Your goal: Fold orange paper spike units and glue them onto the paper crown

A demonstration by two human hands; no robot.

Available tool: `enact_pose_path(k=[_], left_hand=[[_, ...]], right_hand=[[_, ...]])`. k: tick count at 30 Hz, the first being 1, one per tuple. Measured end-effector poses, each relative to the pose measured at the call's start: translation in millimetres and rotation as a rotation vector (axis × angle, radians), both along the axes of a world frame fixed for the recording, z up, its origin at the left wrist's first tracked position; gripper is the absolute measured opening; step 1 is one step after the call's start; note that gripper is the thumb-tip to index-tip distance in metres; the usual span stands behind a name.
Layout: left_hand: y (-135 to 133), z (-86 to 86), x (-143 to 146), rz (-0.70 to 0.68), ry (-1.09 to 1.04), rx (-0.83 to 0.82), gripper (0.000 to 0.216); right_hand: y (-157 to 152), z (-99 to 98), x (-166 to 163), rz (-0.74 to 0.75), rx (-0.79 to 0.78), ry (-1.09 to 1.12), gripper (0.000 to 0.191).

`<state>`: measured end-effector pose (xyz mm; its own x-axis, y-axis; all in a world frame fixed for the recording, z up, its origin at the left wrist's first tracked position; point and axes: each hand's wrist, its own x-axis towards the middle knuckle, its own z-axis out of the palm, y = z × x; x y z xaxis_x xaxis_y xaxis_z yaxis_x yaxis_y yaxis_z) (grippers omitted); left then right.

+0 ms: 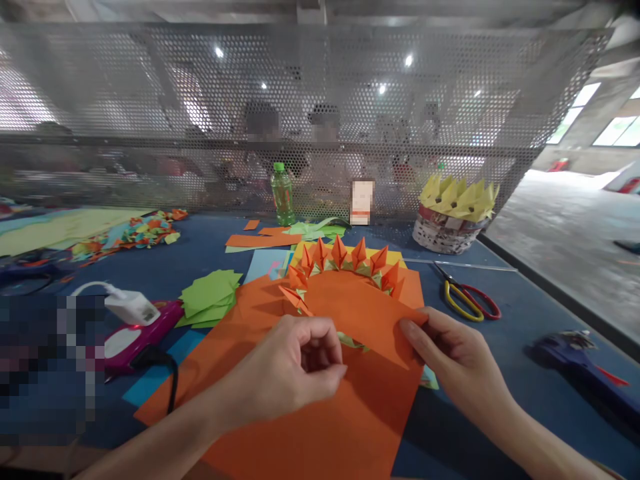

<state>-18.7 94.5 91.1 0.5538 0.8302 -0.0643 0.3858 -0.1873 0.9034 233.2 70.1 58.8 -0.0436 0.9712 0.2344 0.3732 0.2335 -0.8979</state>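
Note:
My right hand (450,353) pinches the right corner of a piece of orange paper (360,313), thumb on top. This piece covers the middle of a ring of folded orange paper points (339,252) with pale green parts between them. A bit of the ring's green near side shows below the piece's lower edge. My left hand (305,367) hovers left of that edge, fingers curled and thumb close to the index finger; whatever may be between the tips is hidden. Under both lies a larger orange sheet (320,427).
Green paper pieces (210,297) and a pink power strip with a white charger (133,307) lie left. On the right are scissors (467,300), a blue-handled tool (585,367) and a yellow-topped woven basket (445,230). A green bottle (283,193) stands before the perforated metal screen (200,113).

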Motion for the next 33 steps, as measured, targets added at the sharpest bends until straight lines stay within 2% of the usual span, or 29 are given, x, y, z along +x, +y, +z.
enact_pose_path(k=[6,10,16,20,33], left_hand=[[0.3,-2.0,0.8,-0.038,0.020,-0.001,0.021],[1.8,-1.8,1.1,-0.010,0.003,0.032,0.036],[2.9,-6.6,2.3,0.086,-0.063,0.000,0.045],[3.9,-11.2,4.0,0.148,-0.112,-0.011,0.038],[0.5,-6.0,6.7,0.056,-0.205,-0.097,0.028]], right_hand=[[1.0,-1.4,0.3,0.016,-0.007,0.009,0.031],[0.5,-0.5,-0.5,0.028,-0.020,0.008,0.032],[-0.8,1.2,-1.6,0.005,0.005,0.008,0.031],[-1.4,0.8,-2.0,0.010,0.016,0.021,0.030],[-4.5,0.8,-4.3,0.120,-0.016,-0.056,0.027]])
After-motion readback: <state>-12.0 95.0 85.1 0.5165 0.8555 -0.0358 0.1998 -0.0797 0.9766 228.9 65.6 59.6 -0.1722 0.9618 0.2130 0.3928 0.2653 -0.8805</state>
